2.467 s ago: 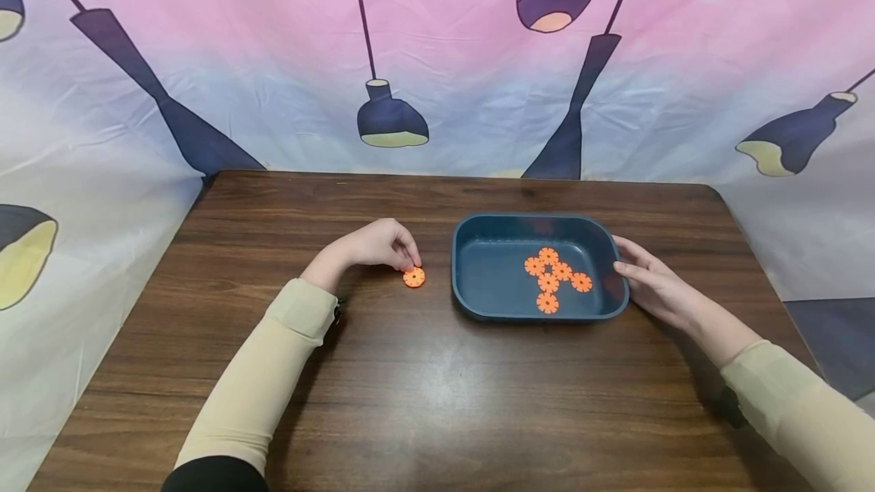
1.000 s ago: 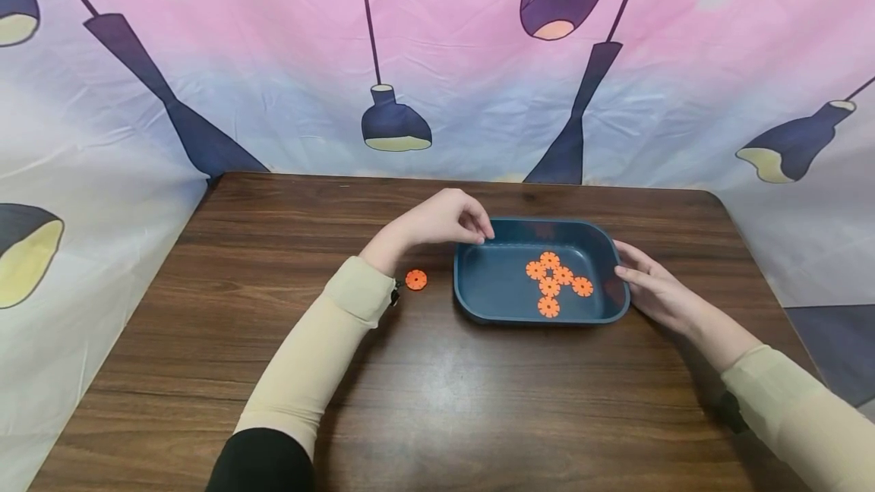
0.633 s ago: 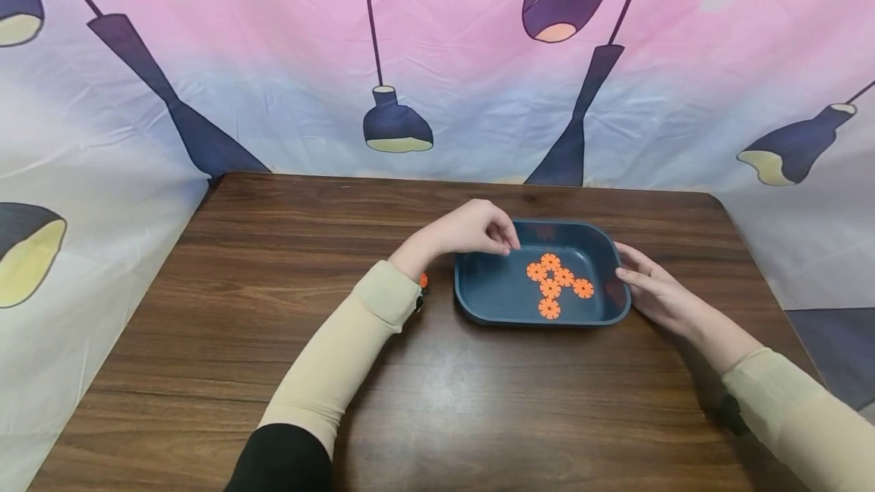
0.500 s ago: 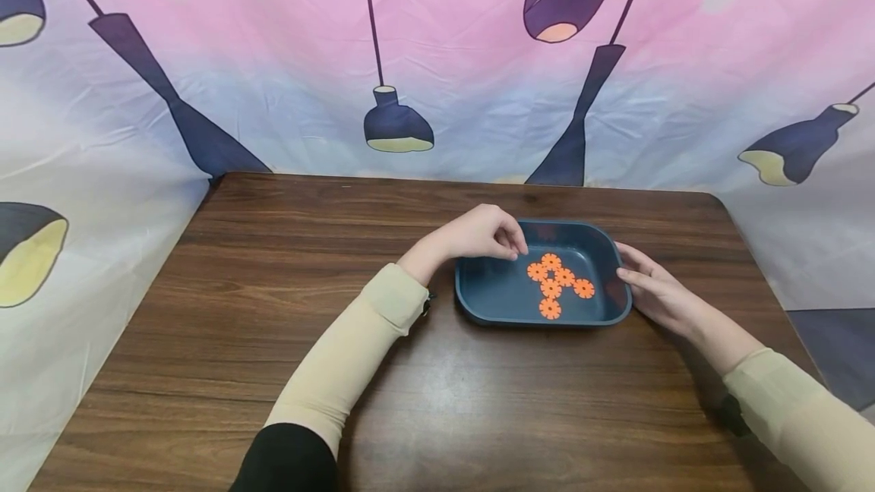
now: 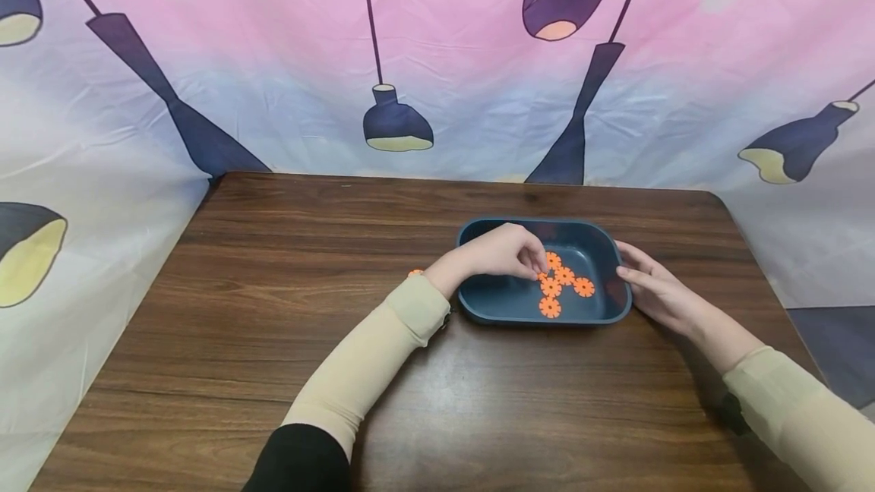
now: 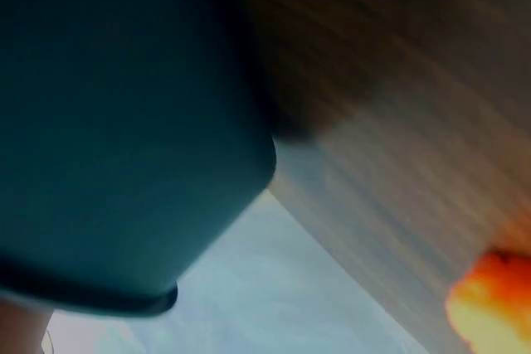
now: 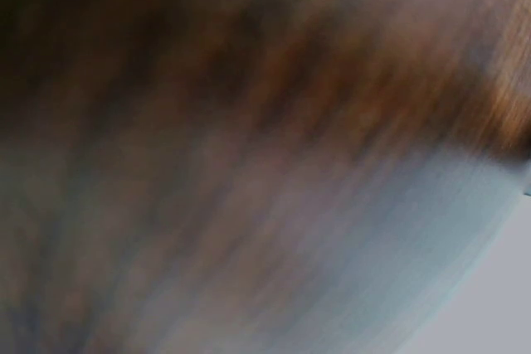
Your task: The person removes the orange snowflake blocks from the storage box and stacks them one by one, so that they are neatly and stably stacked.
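Observation:
A dark blue plastic tray (image 5: 492, 310) stands right of the table's middle, with several orange notched snowflake discs (image 5: 550, 307) lying in it. My left hand (image 5: 502, 251) reaches over its left wall, thumb and fingertips bent at the leftmost disc (image 5: 542, 275), which they mostly cover; I cannot tell whether they pinch it. My right hand (image 5: 656, 287) holds the tray's right end, thumb at the rim and fingers along the outer wall. One more orange disc (image 5: 415, 272) lies on the table left of the tray, mostly hidden by my left wrist.
The brown wooden table (image 5: 465, 408) reaches back to a hanging cloth (image 5: 465, 127) printed with lamps. In the left wrist view the tray's outer wall (image 6: 124, 138) fills the left side, and a blurred orange disc (image 6: 494, 304) shows low right. The right wrist view is blurred.
My left hand left the disc beside the tray, moved right across the tray's left wall and came down to the discs inside. My right hand has stayed at the tray's right end.

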Demonstrator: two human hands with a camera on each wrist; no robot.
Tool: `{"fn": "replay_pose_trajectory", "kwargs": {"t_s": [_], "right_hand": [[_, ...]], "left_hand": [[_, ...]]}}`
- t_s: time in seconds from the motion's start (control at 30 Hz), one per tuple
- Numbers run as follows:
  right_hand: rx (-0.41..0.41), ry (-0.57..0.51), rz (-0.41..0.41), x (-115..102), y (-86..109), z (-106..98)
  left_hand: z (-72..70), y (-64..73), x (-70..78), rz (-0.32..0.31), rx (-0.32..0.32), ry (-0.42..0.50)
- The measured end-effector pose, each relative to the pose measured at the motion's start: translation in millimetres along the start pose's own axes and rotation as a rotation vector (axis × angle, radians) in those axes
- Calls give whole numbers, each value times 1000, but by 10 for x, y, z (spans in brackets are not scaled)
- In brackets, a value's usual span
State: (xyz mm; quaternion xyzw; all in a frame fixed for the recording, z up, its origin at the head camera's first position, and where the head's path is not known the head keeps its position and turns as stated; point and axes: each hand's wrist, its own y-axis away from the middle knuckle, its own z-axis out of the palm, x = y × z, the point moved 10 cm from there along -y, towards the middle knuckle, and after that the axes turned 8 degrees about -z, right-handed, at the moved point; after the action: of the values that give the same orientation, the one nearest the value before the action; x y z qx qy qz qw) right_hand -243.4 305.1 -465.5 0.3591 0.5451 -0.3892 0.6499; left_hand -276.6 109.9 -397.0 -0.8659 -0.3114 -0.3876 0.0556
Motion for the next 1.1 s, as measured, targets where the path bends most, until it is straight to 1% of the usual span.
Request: {"fn": "replay_pose_trajectory", "kwargs": {"t_s": [0.23, 0.37, 0.53, 0.63, 0.77, 0.87, 1.1], "right_hand": [[5, 2, 0, -8, -4, -5], [8, 10, 6, -10, -8, 0], [-8, 17, -5, -15, 3, 1], [-13, 20, -8, -14, 12, -2], [-14, 12, -11, -5, 13, -11], [-17, 12, -18, -10, 13, -7], [-17, 34, -11, -18, 7, 15]], "left_hand": [[151, -67, 72, 6, -42, 6], [239, -99, 109, 11, -59, -5], [340, -128, 162, 19, -93, -2], [390, -145, 164, -1, -110, -25], [436, -157, 160, -18, -123, -81], [461, -166, 157, -11, -122, -114], [524, -182, 164, 7, -133, -154]]}}
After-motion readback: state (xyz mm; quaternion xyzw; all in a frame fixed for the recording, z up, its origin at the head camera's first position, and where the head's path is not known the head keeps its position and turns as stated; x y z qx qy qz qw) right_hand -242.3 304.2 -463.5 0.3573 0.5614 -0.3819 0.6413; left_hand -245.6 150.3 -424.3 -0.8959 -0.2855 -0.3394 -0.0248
